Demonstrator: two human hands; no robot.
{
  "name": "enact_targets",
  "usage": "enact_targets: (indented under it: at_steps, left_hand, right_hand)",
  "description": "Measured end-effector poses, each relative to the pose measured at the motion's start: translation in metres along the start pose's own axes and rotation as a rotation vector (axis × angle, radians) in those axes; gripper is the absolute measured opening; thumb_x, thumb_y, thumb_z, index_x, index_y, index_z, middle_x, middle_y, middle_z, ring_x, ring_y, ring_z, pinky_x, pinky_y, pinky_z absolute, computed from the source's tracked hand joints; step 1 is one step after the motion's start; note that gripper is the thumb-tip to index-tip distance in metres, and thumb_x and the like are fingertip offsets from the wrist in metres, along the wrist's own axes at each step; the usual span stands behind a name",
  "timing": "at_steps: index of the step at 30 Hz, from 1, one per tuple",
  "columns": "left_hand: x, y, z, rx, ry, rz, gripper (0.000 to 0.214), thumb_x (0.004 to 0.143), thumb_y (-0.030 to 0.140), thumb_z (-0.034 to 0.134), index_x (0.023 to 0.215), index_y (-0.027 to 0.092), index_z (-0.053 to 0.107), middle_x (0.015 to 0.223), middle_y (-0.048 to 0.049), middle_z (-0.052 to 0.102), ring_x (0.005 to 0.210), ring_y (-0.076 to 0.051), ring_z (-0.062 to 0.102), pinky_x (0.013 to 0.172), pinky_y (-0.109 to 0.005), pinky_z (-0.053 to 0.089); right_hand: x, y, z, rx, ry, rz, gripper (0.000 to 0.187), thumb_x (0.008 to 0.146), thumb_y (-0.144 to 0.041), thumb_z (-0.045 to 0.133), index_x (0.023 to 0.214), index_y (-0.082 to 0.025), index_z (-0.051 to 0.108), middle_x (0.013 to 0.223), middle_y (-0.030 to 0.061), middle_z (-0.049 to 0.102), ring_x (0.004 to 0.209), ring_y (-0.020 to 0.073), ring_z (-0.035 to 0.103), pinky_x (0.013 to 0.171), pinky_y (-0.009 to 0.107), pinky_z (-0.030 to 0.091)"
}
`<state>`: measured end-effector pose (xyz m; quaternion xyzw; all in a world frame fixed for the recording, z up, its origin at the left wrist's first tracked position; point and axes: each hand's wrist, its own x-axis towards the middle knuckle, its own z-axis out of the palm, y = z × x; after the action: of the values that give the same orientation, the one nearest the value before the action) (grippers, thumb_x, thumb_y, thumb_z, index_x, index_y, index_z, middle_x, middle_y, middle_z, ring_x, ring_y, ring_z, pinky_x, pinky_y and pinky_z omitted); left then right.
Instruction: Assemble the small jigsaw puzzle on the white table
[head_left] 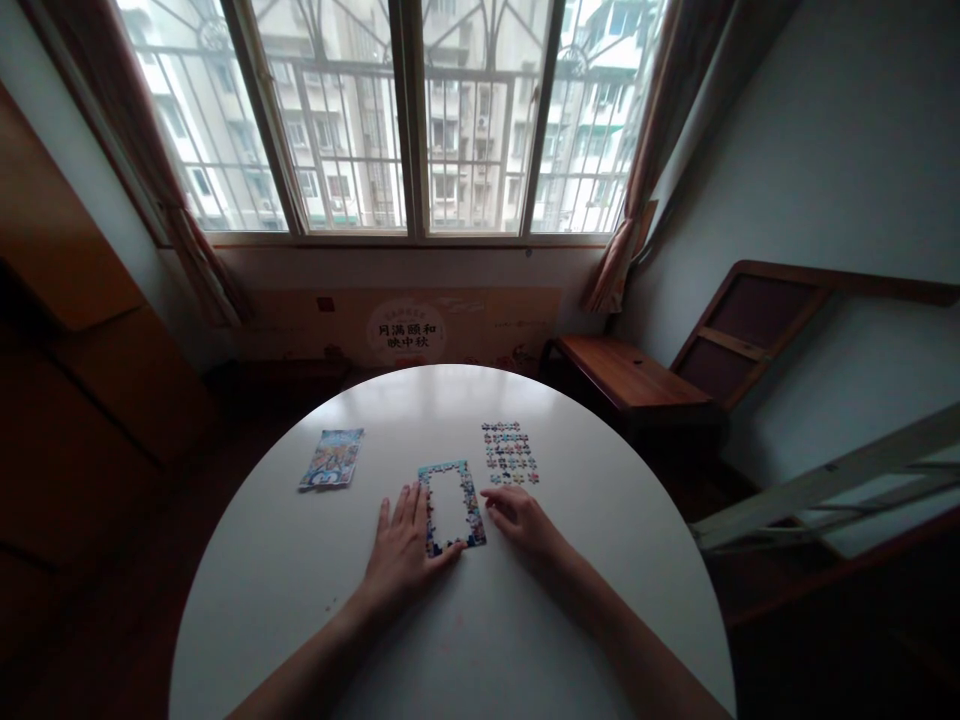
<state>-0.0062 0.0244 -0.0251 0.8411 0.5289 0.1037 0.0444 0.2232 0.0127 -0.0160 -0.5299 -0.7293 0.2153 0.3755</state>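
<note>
A jigsaw puzzle border (pixel 475 515) lies on the white table, its pieces joined into an upright rectangle around a bare middle. My left hand (pixel 405 540) rests flat along its left side, fingers stretched out, the thumb reaching over the bottom edge. Just off the right side is my right hand (pixel 519 515), its fingers curled in and the thumb close to the index finger. Whether a small piece sits between those fingertips is too small to tell. Loose puzzle pieces (pixel 511 450) are laid out in several rows beyond my right hand.
A colourful printed packet (pixel 334 460) lies on the left of the round white table (pixel 300 620). Past the table's right edge stand a wooden bench (pixel 634 370) and a wooden panel (pixel 750 330) leaning by the wall. A barred window (pixel 409 120) is ahead.
</note>
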Motion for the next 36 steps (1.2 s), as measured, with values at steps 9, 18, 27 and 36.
enact_targets:
  at_steps: [9,18,27,36]
  left_hand:
    - [0.002,-0.007,-0.001,-0.083,0.0,0.001,0.089,0.078,0.066,0.04,0.143,0.007,0.023,0.148,-0.0163,0.026,0.139,-0.028,0.018,0.114,-0.046,0.009]
    - [-0.004,-0.017,-0.006,-0.19,0.002,-0.005,0.084,0.073,0.044,0.056,0.143,0.012,0.023,0.148,-0.0132,0.028,0.139,-0.029,0.015,0.112,-0.047,0.015]
    - [-0.005,-0.012,-0.008,-0.18,-0.036,0.009,0.068,0.078,0.042,0.052,0.14,0.02,0.034,0.147,-0.0053,0.032,0.139,-0.03,0.016,0.113,-0.05,0.01]
    - [-0.006,-0.011,-0.01,-0.159,-0.044,0.011,0.069,0.08,0.046,0.05,0.14,0.019,0.033,0.148,-0.0062,0.031,0.139,-0.029,0.016,0.113,-0.05,0.011]
  right_hand:
    - [0.0,-0.004,-0.002,-0.008,-0.033,-0.012,0.026,0.081,-0.015,0.052,0.103,-0.017,0.065,0.089,0.0072,0.062,0.088,0.0183,0.055,0.083,0.033,0.044]
    - [-0.002,-0.004,0.002,-0.043,-0.027,-0.029,0.027,0.082,-0.015,0.052,0.105,-0.02,0.065,0.094,0.0075,0.062,0.093,0.0197,0.054,0.087,0.035,0.043]
    - [-0.004,-0.005,0.002,-0.109,-0.06,-0.048,0.025,0.083,-0.019,0.053,0.104,-0.02,0.066,0.094,0.0078,0.06,0.091,0.0208,0.052,0.085,0.037,0.043]
    - [-0.007,-0.01,0.006,-0.178,-0.026,-0.045,0.026,0.082,-0.021,0.055,0.105,-0.022,0.066,0.093,0.0085,0.059,0.09,0.0217,0.052,0.083,0.037,0.043]
